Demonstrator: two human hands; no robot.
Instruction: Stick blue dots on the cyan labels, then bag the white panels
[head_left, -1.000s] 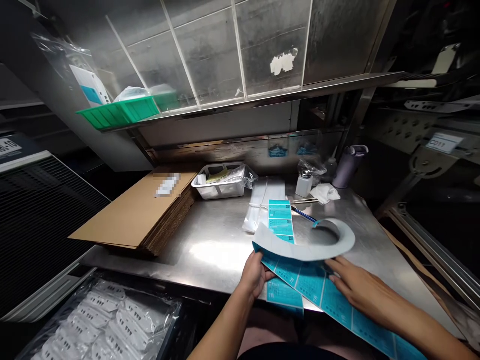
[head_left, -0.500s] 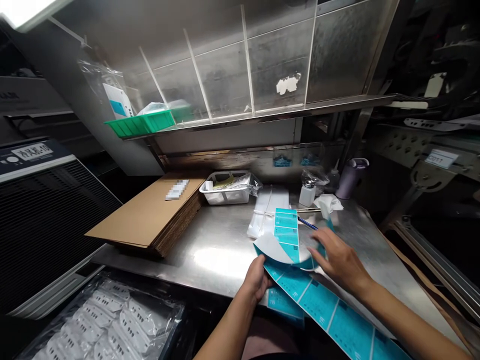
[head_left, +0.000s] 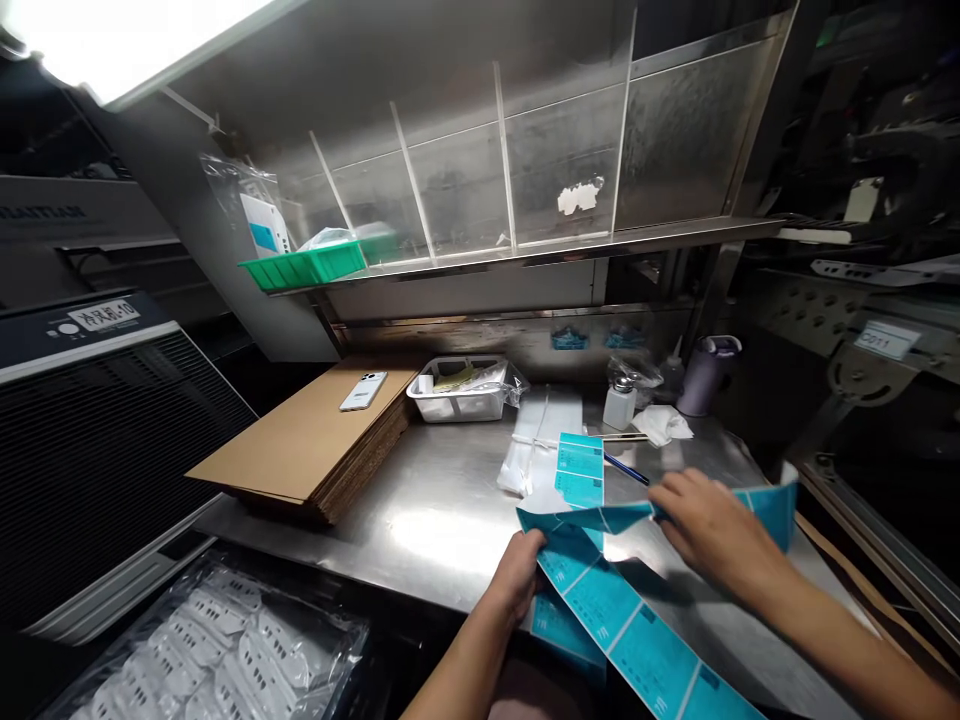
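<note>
A long strip of teal printed labels (head_left: pixel 600 605) runs across the front edge of the metal bench. My left hand (head_left: pixel 519 572) pinches the strip where it folds over. To the right, my right hand (head_left: pixel 712 530) is closed on another length of it, and the end curls up beyond my knuckles. One length of the labels hangs down toward the lower right, past the bench edge. Beyond my hands, more teal labels (head_left: pixel 580 462) lie flat beside a bundle of clear plastic bags (head_left: pixel 536 425). A blue pen (head_left: pixel 626 469) lies close to my right hand.
Cardboard sheets (head_left: pixel 300 430) are stacked at the left with a phone (head_left: pixel 364 391) on top. A white basket (head_left: pixel 459 404), a pump bottle (head_left: pixel 619 403), crumpled tissue (head_left: pixel 663 425) and a purple tumbler (head_left: pixel 705 378) stand behind. Bagged white parts (head_left: pixel 202 640) sit lower left.
My right hand has moved right and closed on the label strip, drawing that length out between both hands. My left hand keeps its pinch. The view has tilted slightly upward.
</note>
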